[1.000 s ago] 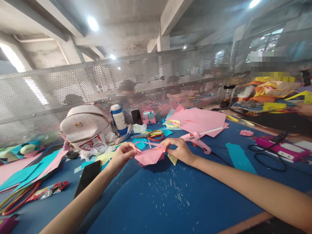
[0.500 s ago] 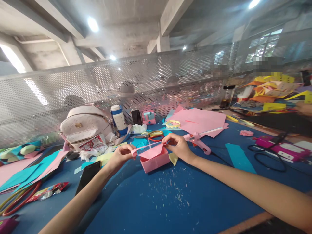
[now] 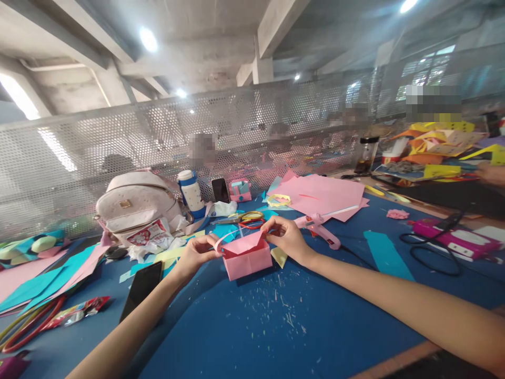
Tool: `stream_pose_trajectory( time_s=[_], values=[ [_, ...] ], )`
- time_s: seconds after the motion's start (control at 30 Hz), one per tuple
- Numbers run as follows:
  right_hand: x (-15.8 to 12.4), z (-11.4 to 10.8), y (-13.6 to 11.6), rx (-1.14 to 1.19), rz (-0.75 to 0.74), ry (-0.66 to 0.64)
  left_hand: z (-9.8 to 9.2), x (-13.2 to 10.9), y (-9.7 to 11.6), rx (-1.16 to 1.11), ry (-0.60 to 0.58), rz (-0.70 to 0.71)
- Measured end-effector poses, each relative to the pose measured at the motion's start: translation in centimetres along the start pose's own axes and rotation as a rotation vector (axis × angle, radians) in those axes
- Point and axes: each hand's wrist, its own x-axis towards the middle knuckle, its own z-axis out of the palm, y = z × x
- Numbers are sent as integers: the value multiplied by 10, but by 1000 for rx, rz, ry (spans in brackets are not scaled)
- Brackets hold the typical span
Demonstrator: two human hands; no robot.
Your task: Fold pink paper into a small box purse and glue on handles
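Note:
A small pink paper box (image 3: 248,266) with a raised flap (image 3: 243,244) sits on the blue table. At its left end my left hand (image 3: 200,250) is closed in a pinch on a narrow pink paper strip (image 3: 218,244), which curves up beside the box. My right hand (image 3: 287,238) is closed at the far right corner, thumb and finger pinching the box's upper edge. Part of the strip behind the flap is hard to make out. Just right of that hand lies a pink glue gun (image 3: 321,231).
Scissors (image 3: 250,217) and blue paper scraps lie behind the box. Pink sheets (image 3: 323,193) are stacked at the back. A backpack (image 3: 136,202), a bottle (image 3: 191,193) and a dark phone (image 3: 142,287) stand or lie leftward. A purple device (image 3: 453,239) with a black cable is at right.
My left hand has moved slightly right toward the box, and the strip that stretched across above it now bends at the left end. The box has turned a little; my right hand stays nearly still.

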Motion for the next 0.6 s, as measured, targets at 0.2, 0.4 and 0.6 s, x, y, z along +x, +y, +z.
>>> stream_pose_trajectory(
  time_s=[0.2,0.4,0.6],
  values=[
    [-6,6,-7,34,10,-10,12,-3,-2,-26,139,54],
    [-10,9,-8,64,19,-36,15,-5,0,-47,269,20],
    [-10,11,-11,102,54,-100,19,-5,-3,-125,324,-89]
  ],
)
